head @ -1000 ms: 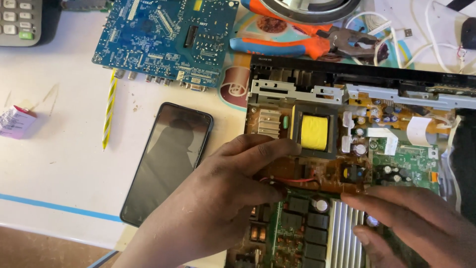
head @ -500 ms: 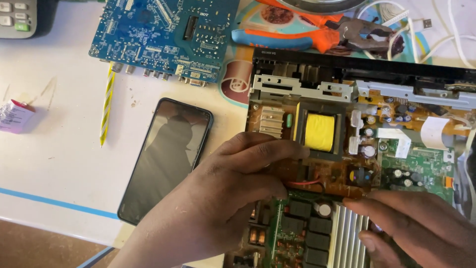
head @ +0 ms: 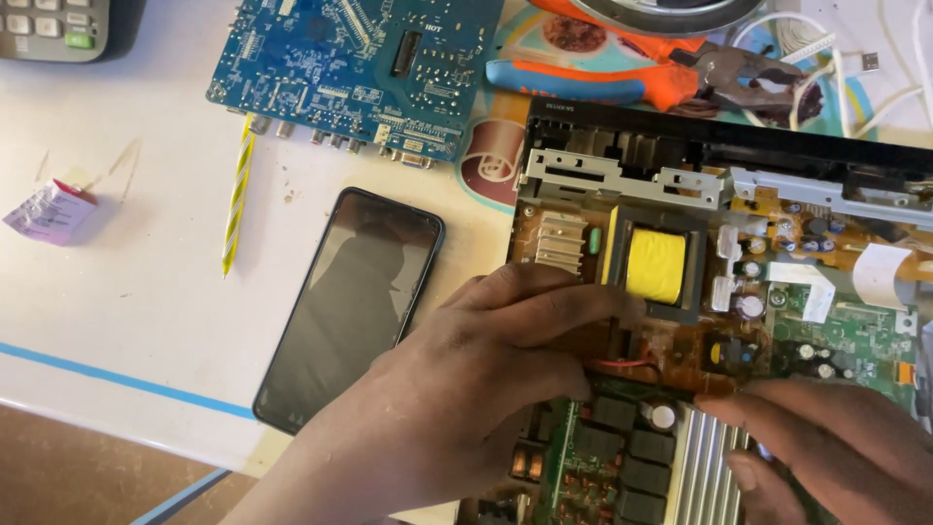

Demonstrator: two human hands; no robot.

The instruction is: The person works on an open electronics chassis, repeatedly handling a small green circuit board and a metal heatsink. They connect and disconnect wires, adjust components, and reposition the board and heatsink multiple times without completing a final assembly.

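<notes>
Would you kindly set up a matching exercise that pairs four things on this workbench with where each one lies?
Things:
1. Black smartphone with a dark screen
2. Blue printed circuit board
3. Orange-handled pliers
4. Yellow-wound transformer

Places:
A. On the brown board inside the opened device, just beyond the left hand
B. Top left of the white table, by a grey keypad
C. Flat on the table, left of the opened device
D. Beyond the device's black far edge, at the top

Pairs: 1-C, 2-B, 3-D, 4-A
</notes>
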